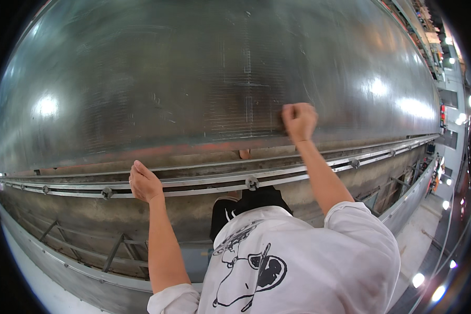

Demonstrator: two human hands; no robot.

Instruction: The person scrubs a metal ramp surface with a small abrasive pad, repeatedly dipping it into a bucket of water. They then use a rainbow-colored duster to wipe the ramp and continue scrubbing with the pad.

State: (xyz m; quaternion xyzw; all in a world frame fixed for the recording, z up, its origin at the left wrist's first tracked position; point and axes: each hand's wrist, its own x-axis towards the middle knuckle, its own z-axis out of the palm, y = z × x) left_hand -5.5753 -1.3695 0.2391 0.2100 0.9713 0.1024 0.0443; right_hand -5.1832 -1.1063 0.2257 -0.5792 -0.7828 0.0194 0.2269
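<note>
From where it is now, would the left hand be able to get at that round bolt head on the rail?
Probably yes: the left hand rests on the same metal rail, and the round bolt head lies along it with nothing between.

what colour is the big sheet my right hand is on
Shiny silver-grey metal sheet, under the right hand, head view.

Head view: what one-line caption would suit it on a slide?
Right hand fisted on a large shiny metal sheet; left hand rests by the rail below.

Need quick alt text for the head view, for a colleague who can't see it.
A person in a white printed T-shirt leans over a large shiny metal sheet, right hand closed in a fist on it near its front edge, left hand resting on the metal rail just below. Lamps glare off the sheet.
</note>
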